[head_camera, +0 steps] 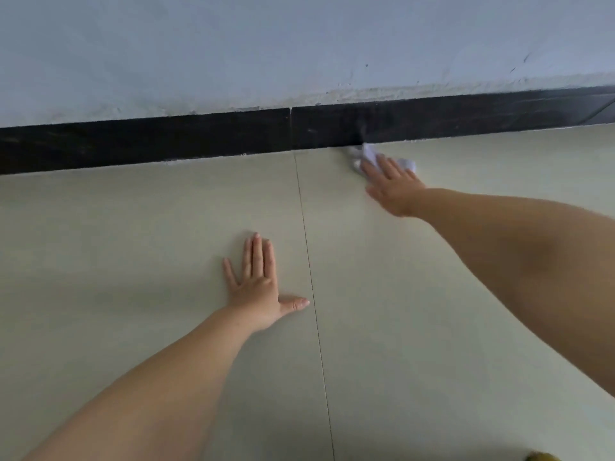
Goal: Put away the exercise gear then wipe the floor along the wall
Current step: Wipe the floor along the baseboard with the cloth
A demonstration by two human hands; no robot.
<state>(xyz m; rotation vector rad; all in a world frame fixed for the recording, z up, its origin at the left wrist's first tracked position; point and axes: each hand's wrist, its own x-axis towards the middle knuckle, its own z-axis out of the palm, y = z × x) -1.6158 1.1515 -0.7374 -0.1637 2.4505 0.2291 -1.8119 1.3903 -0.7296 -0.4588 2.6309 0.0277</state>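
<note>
My right hand (392, 186) lies flat on a crumpled white tissue (367, 154), pressing it against the pale tiled floor (133, 244) right at the foot of the black skirting board (166, 138). Parts of the tissue stick out past my fingertips on both sides. My left hand (258, 284) rests palm down on the floor, fingers spread, nearer to me and left of a thin tile joint (307, 254). It holds nothing. No exercise gear shows in this view.
A white painted wall (266, 44) rises above the skirting board, scuffed along its lower edge. A small yellow object (542, 456) peeks in at the bottom right corner.
</note>
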